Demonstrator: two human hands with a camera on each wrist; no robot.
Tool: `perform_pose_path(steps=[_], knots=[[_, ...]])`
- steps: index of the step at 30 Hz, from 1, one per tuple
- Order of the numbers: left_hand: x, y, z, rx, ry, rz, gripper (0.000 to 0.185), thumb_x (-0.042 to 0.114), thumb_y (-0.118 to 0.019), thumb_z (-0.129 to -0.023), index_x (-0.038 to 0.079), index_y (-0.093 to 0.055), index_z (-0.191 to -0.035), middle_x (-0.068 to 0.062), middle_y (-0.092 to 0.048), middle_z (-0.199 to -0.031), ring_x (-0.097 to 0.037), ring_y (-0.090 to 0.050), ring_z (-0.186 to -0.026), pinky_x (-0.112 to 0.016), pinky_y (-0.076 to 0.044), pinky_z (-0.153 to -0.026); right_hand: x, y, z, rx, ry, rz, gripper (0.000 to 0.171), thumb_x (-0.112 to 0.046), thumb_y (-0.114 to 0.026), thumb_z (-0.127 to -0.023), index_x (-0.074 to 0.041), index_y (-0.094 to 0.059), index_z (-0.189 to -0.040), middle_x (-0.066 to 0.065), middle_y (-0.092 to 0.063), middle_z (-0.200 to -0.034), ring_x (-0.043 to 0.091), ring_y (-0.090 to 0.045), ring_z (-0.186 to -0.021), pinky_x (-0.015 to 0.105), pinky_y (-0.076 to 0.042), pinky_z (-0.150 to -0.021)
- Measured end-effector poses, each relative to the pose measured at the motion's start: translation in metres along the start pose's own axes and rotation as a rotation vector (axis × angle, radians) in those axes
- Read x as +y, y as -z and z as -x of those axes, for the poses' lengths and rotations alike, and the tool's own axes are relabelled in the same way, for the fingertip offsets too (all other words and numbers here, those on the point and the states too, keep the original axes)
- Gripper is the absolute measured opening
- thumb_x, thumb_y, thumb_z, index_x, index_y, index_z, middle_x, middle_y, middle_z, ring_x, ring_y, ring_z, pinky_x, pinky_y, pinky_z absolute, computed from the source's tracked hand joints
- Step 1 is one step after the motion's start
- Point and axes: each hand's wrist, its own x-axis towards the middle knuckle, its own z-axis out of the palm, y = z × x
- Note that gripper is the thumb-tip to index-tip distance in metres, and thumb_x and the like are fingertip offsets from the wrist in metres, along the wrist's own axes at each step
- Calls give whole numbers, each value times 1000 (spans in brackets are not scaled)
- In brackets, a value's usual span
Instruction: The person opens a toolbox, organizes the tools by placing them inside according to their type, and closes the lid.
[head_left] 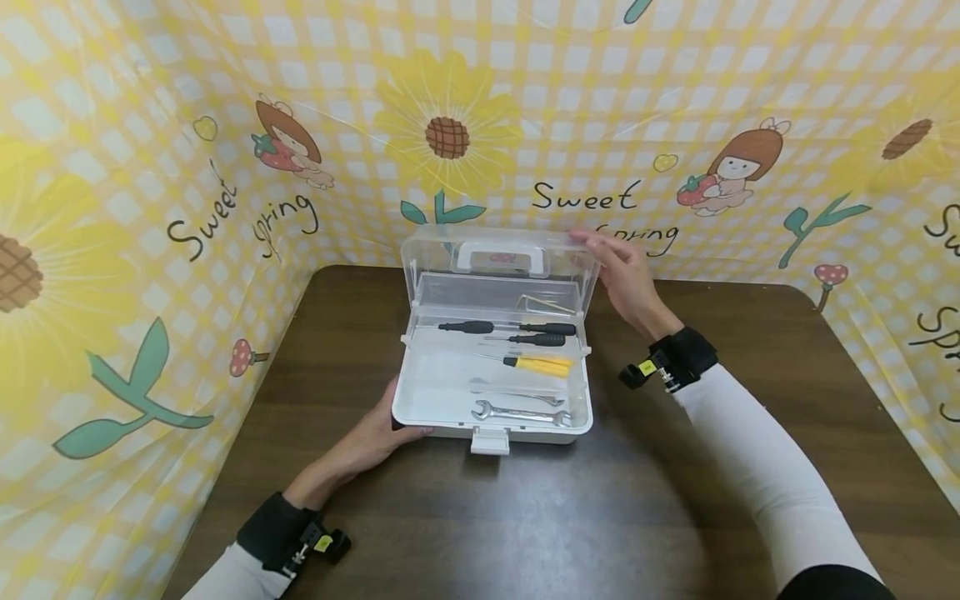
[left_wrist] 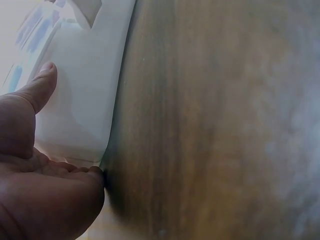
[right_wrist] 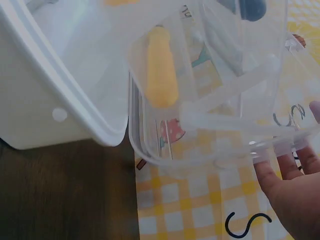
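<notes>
A white toolbox (head_left: 442,375) with a raised see-through lid (head_left: 566,250) sits on the table. My left hand (head_left: 375,429) grips its front left corner; in the left wrist view the thumb (left_wrist: 44,87) lies against the front wall. The right hand (head_left: 633,287) holds the lid's upper right edge, with fingertips (right_wrist: 265,172) on the clear plastic. Inside lie several black-handled screwdrivers (head_left: 467,327), yellow-handled tools (head_left: 542,365), an open-ended wrench (head_left: 521,413), a thinner wrench (head_left: 525,395) and, towards the back, a bent brass-coloured rod (head_left: 551,303).
A white latch (head_left: 490,442) juts from the toolbox's front. The lid carries a white handle (head_left: 501,257). Under everything is a dark wooden table (head_left: 525,517). Behind and to the sides hangs a yellow checked cloth (head_left: 360,208) with flowers.
</notes>
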Motion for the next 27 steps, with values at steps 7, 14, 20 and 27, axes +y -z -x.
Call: perform_pose_path(steps=[7,14,20,27], knots=[[0,0,1,-6,15,13,108,25,-76,-100,15,5,-171,-19,-1,-177,-41,-11,-160,-66,-15,-123,-5,-7,4,-12,27,42,31,-3,-52,-109,-6,-76,-129,2,-71,-137,22,-58,-133,35,-50,-107],[0,0,1,-3,4,9,108,24,-76,-101,17,5,-171,-18,-1,-177,-41,-11,-160,-66,-14,-123,-12,-11,7,-16,-15,55,42,-2,-48,-107,8,-56,-148,22,-51,-156,19,-53,-137,31,-46,-110],[-1,-1,-1,-3,-17,3,108,22,-76,-101,16,6,-171,-19,0,-177,-41,-10,-160,-65,-15,-123,-14,-10,7,-30,-110,53,43,-7,-47,-109,7,-53,-149,19,-48,-156,21,-51,-134,40,-40,-115],[-1,-1,-1,-5,-34,7,109,20,-76,-101,17,8,-171,-18,2,-177,-41,-8,-161,-65,-14,-123,-15,-12,5,-38,-152,19,32,-10,-47,-110,-14,-69,-134,4,-55,-143,21,-50,-130,44,-40,-113]])
